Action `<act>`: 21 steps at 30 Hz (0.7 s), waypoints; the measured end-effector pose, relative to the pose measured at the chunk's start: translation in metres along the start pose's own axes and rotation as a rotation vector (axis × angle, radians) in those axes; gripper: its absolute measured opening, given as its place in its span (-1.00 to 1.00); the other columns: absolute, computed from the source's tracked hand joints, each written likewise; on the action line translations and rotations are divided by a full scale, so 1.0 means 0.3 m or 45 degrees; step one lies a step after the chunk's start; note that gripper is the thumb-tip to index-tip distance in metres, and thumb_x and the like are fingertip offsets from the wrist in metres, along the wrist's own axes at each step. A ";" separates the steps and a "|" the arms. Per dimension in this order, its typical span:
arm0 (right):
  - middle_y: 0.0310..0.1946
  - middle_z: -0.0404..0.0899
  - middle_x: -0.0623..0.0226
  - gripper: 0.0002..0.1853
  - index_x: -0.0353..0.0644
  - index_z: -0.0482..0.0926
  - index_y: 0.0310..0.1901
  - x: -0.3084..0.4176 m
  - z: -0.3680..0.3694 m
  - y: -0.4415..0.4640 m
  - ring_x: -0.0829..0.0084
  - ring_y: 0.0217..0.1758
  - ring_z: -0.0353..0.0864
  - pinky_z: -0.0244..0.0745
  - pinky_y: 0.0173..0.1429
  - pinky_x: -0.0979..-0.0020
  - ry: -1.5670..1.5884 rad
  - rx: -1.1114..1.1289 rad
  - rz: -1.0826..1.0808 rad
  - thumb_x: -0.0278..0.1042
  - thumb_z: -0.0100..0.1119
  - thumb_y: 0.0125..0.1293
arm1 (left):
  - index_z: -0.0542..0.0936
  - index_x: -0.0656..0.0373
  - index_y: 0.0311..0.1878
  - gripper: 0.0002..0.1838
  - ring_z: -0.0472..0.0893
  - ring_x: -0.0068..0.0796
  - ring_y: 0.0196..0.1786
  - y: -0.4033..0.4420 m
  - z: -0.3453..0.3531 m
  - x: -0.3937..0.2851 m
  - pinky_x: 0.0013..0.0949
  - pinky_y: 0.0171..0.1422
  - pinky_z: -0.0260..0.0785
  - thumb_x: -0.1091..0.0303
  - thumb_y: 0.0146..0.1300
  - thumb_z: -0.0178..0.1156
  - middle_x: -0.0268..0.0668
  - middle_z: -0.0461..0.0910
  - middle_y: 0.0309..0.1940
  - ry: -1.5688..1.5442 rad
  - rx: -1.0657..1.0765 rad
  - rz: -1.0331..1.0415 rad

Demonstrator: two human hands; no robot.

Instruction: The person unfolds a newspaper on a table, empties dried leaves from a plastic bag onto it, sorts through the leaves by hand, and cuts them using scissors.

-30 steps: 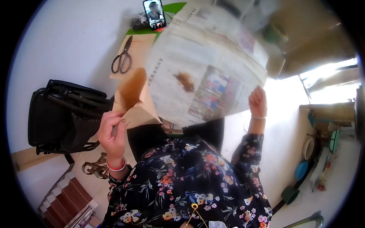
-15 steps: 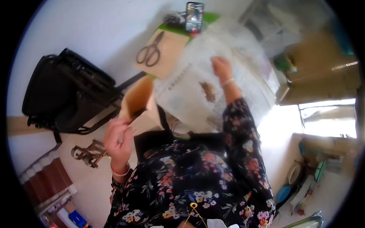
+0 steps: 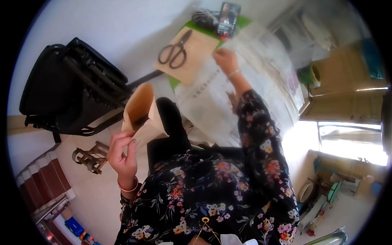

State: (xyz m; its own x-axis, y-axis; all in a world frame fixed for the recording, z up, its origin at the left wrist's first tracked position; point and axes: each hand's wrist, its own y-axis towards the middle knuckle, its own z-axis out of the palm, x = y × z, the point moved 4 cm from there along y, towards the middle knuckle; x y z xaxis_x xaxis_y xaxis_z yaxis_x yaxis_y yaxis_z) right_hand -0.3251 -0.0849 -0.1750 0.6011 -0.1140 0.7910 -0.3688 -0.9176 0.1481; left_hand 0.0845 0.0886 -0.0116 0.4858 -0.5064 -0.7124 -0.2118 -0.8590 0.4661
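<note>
My left hand [image 3: 123, 154] pinches the lower edge of an open brown paper bag [image 3: 153, 127] between thumb and fingers. The bag is tilted with its mouth facing up, and some dark material [image 3: 141, 121] shows inside. Over the table, my right hand [image 3: 226, 61] is closed, close to the right edge of a flat piece of brown paper [image 3: 199, 61]. Whether its fingers hold anything is hidden. Black-handled scissors [image 3: 181, 43] lie on that brown paper. A small heap of brown bits [image 3: 232, 99] on the table is partly covered by my right sleeve.
A pale sheet covers the table [image 3: 265, 77]. Beyond the scissors are a lit phone [image 3: 228, 20] and a dark bundle in clear plastic [image 3: 205, 18] on a green mat [image 3: 241, 22]. A black folded chair [image 3: 73, 90] leans at left, near a small wooden stool [image 3: 90, 157].
My right hand has moved left and away from me, from beside the brown heap toward the brown paper. My left hand still holds the bag. The view has shifted slightly.
</note>
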 end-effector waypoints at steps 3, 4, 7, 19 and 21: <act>-0.51 0.67 0.22 -0.71 -0.31 0.70 -0.30 0.092 0.042 0.061 0.44 -0.51 0.64 0.52 -0.33 0.38 -0.041 -0.072 -0.153 -0.21 0.21 0.19 | 0.54 0.35 -0.34 -0.94 0.60 -0.21 -0.17 -0.033 -0.024 -0.072 -0.33 0.01 0.41 0.66 0.13 0.22 -0.09 0.64 -0.24 0.039 -0.040 0.005; -0.51 0.67 0.20 -0.72 -0.31 0.70 -0.30 0.121 0.041 0.075 0.42 -0.50 0.65 0.52 -0.33 0.37 -0.060 -0.097 -0.189 -0.22 0.21 0.19 | 0.54 0.35 -0.34 -0.94 0.60 -0.21 -0.17 -0.029 -0.034 -0.116 -0.33 0.01 0.41 0.66 0.13 0.22 -0.09 0.64 -0.24 0.041 -0.038 0.008; -0.48 0.68 0.16 -0.75 -0.29 0.70 -0.29 0.094 0.224 0.140 0.37 -0.50 0.67 0.54 -0.32 0.34 -0.303 0.028 -0.282 -0.25 0.21 0.18 | 0.55 0.35 -0.34 -0.94 0.60 -0.21 -0.17 -0.030 -0.032 0.023 -0.34 0.00 0.42 0.66 0.13 0.22 -0.09 0.64 -0.24 0.006 -0.041 -0.065; -0.59 0.66 0.26 -0.76 -0.31 0.70 -0.40 0.053 0.192 0.189 0.46 -0.57 0.59 0.49 -0.38 0.39 -0.083 0.193 -0.046 -0.25 0.28 0.16 | 0.55 0.36 -0.33 -0.90 0.61 -0.19 -0.18 -0.003 0.031 -0.004 -0.32 -0.04 0.44 0.68 0.08 0.25 -0.10 0.64 -0.24 -0.059 0.033 0.043; -0.61 0.62 0.31 -0.77 -0.28 0.70 -0.39 0.061 0.169 0.176 0.50 -0.59 0.54 0.44 -0.42 0.41 0.124 0.133 -0.073 -0.25 0.28 0.19 | 0.55 0.35 -0.33 -0.90 0.61 -0.19 -0.18 -0.001 0.035 -0.005 -0.32 -0.04 0.44 0.68 0.08 0.26 -0.10 0.65 -0.24 -0.080 0.044 0.055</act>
State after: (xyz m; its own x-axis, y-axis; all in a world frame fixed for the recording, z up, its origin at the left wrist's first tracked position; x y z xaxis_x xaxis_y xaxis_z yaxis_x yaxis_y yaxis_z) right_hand -0.2976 -0.1549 -0.1828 0.5454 -0.0272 0.8377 -0.2571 -0.9567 0.1363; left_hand 0.0748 0.0889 -0.0161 0.4218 -0.5460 -0.7239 -0.2612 -0.8377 0.4796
